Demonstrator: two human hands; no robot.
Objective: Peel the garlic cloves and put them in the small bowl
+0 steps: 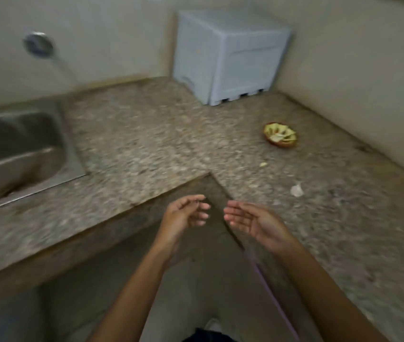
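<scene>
Head view, small bowl (280, 134) beyond right hand (252, 222)

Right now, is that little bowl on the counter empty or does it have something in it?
Not empty. The bowl holds pale yellowish pieces heaped inside; blur hides what they are.

Sink (18, 154) at counter (146, 134) left, crate (230, 58) in back corner, small bowl (280, 134) right, possibly garlic (297, 190) nearer.

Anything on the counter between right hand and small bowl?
Head view: between the right hand and the small bowl lie a white garlic piece and a small pale scrap; otherwise bare counter.
</scene>
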